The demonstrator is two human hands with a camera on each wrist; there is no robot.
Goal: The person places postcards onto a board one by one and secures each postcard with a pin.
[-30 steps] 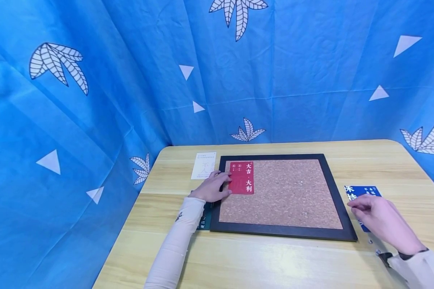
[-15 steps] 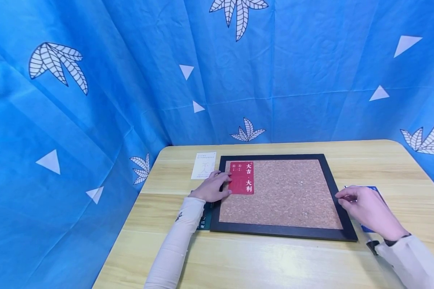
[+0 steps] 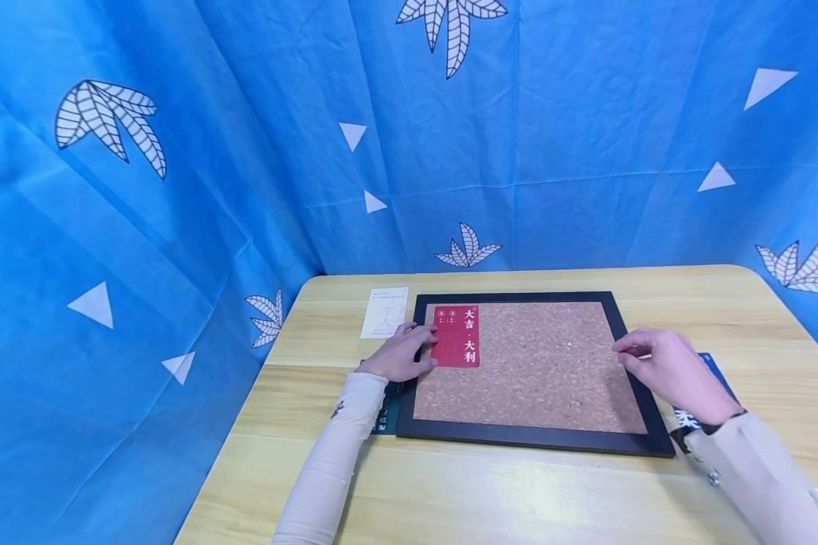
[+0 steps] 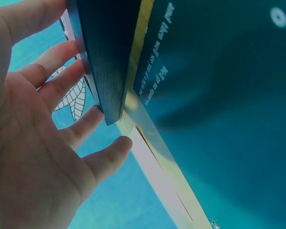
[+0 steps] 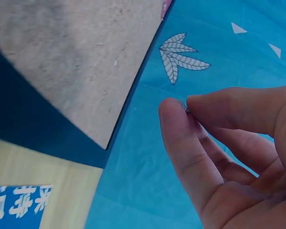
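A black-framed corkboard (image 3: 518, 363) lies on the table, with a red card (image 3: 455, 337) on its upper left part. My left hand (image 3: 401, 354) rests over the board's left edge, fingertips at the red card; in the left wrist view its fingers are spread against the black frame (image 4: 102, 57). Above the board's right edge, my right hand (image 3: 675, 371) pinches a small shiny pushpin (image 5: 185, 107) between thumb and index finger. Only a sliver of the pin shows. A blue card (image 3: 717, 377) lies partly hidden beneath the right hand and wrist.
A white card (image 3: 385, 312) lies left of the board. A dark green card (image 3: 385, 416) is partly covered by the left forearm. Small shiny pieces (image 3: 713, 478) lie near the right sleeve. A blue curtain (image 3: 552, 151) hangs behind the table (image 3: 518, 492).
My right hand has moved left from over the blue card to above the board's right edge, fingers still pinched. My left hand has stayed in place.
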